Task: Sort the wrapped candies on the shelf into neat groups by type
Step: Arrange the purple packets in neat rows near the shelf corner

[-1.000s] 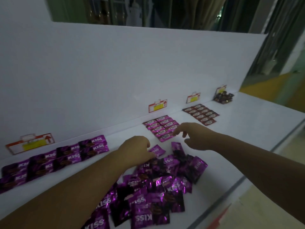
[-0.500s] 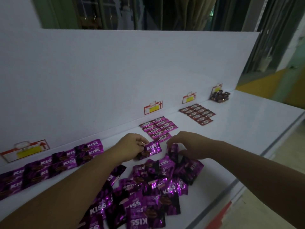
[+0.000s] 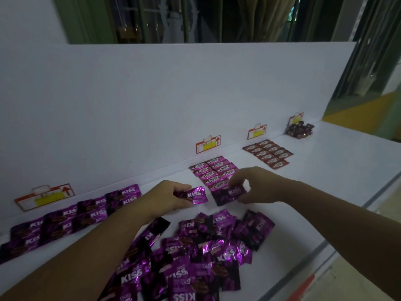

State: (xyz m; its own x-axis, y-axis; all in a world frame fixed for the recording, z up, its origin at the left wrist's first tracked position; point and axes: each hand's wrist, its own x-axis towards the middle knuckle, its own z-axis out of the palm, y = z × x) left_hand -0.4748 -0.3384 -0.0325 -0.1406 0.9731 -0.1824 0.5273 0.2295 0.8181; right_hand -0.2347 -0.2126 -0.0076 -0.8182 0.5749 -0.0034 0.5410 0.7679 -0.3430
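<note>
Head view. One second back both hands were low over the loose pile (image 3: 195, 253) with nothing lifted. Half a second back my left hand (image 3: 167, 196) had a KISS packet (image 3: 196, 195) while my right hand (image 3: 258, 185) was still at the pile's far edge. At this mark each hand held one packet clear of the pile: two picked at once.

Meaning (judgement): pick done, placement pending. Both packets looked like the purple KISS type, so they belonged with the laid-out KISS row (image 3: 71, 216) along the back of the shelf (image 3: 325, 192) at left, by the red-and-yellow tag (image 3: 44, 196), not with the pink Choco group (image 3: 214, 170) just behind my hands. The pile was still large, so this type was well short of sorted. The brown-red group (image 3: 268, 153) and the dark heap (image 3: 300, 130) farther right looked settled.

Pose: my left forearm ran in from lower left, back of the hand up, left fingers (image 3: 182, 187) curled and pinching the KISS packet by its left end, print up and legible. My right forearm came in from the right, right fingers (image 3: 238, 179) arched over the second packet (image 3: 230, 193), thumb below, pinching its right end; its print was blurred. The two packets were just beside each other, not touching, over the strip between pile and Choco group
</note>
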